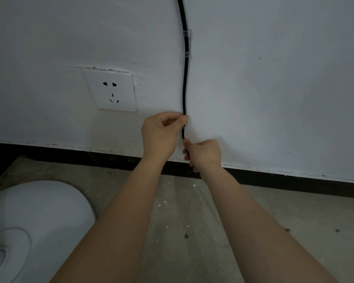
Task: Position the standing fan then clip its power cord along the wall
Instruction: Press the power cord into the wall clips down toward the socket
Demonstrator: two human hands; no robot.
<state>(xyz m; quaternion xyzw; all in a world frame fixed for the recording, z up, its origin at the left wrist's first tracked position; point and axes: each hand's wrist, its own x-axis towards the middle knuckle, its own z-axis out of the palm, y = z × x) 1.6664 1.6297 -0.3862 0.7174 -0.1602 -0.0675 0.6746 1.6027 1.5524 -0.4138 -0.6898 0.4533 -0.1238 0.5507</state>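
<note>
A black power cord (185, 82) runs down the white wall (274, 88) from the top edge. Two clear clips hold it: an upper clip (187, 33) and a second clip (187, 55) below it. My left hand (161, 133) pinches a third clear clip (186, 126) against the cord low on the wall. Just beneath, my right hand (203, 153) is closed around the cord's lower stretch, near the black skirting. The fan's white round base (35, 223) stands on the floor at the lower left; the rest of the fan is out of view.
A white wall socket (111, 90) sits left of the cord with nothing plugged in. A black skirting board (294, 182) runs along the wall's foot. The grey concrete floor (192, 211) carries small white chips and dark specks.
</note>
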